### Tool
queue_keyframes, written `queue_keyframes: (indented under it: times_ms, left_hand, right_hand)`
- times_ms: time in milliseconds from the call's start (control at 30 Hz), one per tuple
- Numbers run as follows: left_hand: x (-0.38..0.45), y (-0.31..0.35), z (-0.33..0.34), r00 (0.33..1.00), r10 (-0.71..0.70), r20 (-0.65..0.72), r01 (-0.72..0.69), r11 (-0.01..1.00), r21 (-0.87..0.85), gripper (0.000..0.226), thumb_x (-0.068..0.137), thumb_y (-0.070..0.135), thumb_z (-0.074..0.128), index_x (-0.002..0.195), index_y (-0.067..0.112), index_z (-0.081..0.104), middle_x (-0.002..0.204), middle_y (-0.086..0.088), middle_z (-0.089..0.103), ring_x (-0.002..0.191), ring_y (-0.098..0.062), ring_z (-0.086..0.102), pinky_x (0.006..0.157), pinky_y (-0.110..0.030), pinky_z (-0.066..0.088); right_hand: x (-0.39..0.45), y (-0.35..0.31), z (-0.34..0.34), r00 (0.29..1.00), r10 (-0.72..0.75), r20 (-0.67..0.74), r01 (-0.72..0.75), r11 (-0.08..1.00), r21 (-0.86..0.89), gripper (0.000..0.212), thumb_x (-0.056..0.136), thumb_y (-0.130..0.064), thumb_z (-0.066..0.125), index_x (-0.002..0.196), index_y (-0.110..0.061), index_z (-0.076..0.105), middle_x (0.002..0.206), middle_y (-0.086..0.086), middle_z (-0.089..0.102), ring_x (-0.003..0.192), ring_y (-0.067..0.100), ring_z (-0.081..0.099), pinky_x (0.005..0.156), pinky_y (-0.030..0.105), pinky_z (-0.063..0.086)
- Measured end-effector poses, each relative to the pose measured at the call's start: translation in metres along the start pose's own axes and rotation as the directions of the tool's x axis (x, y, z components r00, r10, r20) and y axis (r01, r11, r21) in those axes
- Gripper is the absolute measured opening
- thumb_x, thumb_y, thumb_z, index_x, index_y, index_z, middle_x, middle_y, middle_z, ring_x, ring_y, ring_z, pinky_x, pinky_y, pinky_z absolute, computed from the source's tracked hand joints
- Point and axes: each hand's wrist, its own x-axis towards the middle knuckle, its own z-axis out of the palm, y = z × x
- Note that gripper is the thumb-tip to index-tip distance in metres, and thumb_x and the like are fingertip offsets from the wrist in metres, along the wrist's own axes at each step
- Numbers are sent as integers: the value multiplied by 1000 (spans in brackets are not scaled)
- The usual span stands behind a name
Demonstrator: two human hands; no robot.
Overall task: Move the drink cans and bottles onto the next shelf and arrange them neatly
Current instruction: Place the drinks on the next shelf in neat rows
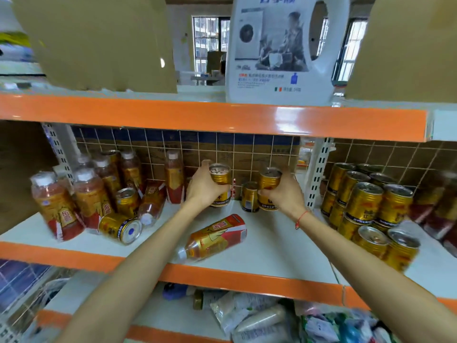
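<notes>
My left hand [201, 188] grips an upright gold drink can [220, 177] at the back of the middle shelf [272, 243]. My right hand [284, 194] grips a second gold can [269, 180] just to its right. Between them stands a third gold can [249, 196]. A red-and-gold bottle [215, 240] lies on its side near the shelf's front edge. At the left are several standing bottles [91, 194], a toppled bottle [152, 204], an upright can [126, 200] and a can on its side [121, 227]. On the neighbouring shelf to the right, gold cans [368, 206] stand stacked in rows.
An orange-edged upper shelf [212, 117] carries a large white detergent jug [284, 50] and cardboard boxes [99, 40]. A white slotted upright post [317, 172] divides the two shelves. The lower shelf holds plastic packets [247, 315]. A tiled wall backs the shelf.
</notes>
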Motion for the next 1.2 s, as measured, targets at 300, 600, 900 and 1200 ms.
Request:
queue_keyframes:
  times_ms: [300, 600, 900, 1200]
  left_hand:
    - [-42, 6, 4, 999, -42, -9, 42, 999, 13, 85, 68, 40, 82, 136, 16, 36, 128, -6, 57, 115, -23, 56, 94, -40, 50]
    - [-72, 1, -12, 998, 3, 56, 0, 999, -52, 81, 67, 35, 84, 131, 16, 39, 125, -6, 57, 110, -22, 56, 87, -28, 47]
    - [-109, 2, -14, 990, 24, 141, -14, 997, -72, 75, 66, 32, 84, 125, 16, 40, 122, -8, 57, 109, -24, 55, 85, -32, 47]
    - [-137, 50, 23, 966, 101, 238, -76, 991, -109, 75, 66, 33, 84, 124, 16, 39, 120, -9, 57, 107, -25, 56, 86, -35, 48]
  right_hand:
    - [-48, 0, -16, 999, 14, -33, -13, 1000, 22, 76, 68, -27, 83, 128, -13, 38, 121, 7, 60, 108, 26, 60, 86, 34, 49]
    - [-91, -13, -25, 996, 61, -62, -60, 998, 18, 84, 68, -24, 82, 134, -10, 32, 119, 10, 59, 104, 28, 60, 87, 40, 53]
    - [-148, -11, -39, 984, 168, -55, -167, 986, 21, 74, 69, -24, 81, 126, -13, 34, 122, 9, 57, 109, 29, 57, 87, 41, 50]
    - [-181, 28, -94, 955, 267, -127, -270, 963, -7, 77, 68, -25, 81, 128, -13, 34, 121, 11, 57, 108, 31, 57, 87, 40, 49]
